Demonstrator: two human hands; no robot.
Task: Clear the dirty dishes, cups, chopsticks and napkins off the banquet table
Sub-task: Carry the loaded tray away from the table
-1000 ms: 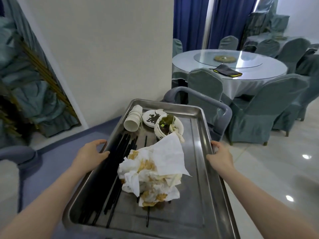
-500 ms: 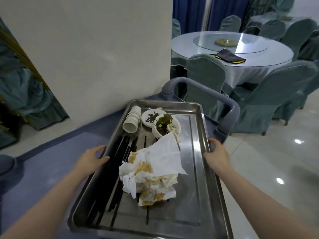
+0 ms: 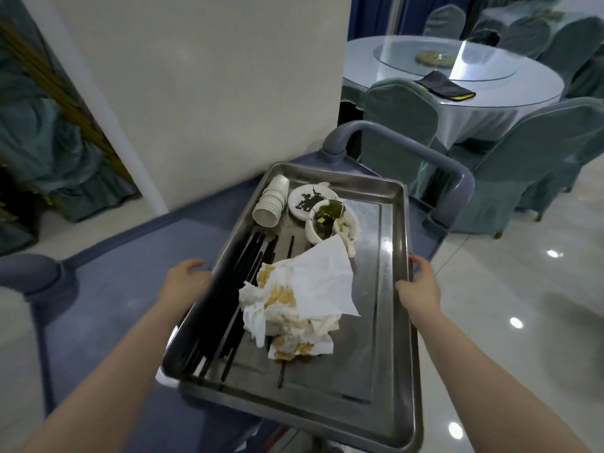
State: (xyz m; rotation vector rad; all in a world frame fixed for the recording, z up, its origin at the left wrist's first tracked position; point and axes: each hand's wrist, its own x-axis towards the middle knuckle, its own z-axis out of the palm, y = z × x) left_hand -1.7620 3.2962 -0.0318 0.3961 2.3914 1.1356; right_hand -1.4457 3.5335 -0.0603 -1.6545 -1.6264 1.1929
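place: banquet hall — round clothed table (image 3: 490, 103) | covered chairs (image 3: 400, 125) | glass turntable (image 3: 444, 60) | service cart (image 3: 464, 188)

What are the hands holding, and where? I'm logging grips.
The tray: left hand grips its left long rim, right hand its right long rim, both near mid-length.

A cream wall (image 3: 202, 93) fills the middle of the view, its corner ending beside dark blue curtains (image 3: 372, 14). To the right, a round desk (image 3: 510, 103) draped in pale cloth is seen, topped by a glass turntable (image 3: 408, 57) and ringed by chairs in grey-green covers (image 3: 398, 125). The glossy pale floor (image 3: 523, 289) is dotted with reflected ceiling lights. At the left, bunched teal fabric (image 3: 42, 142) is seen.
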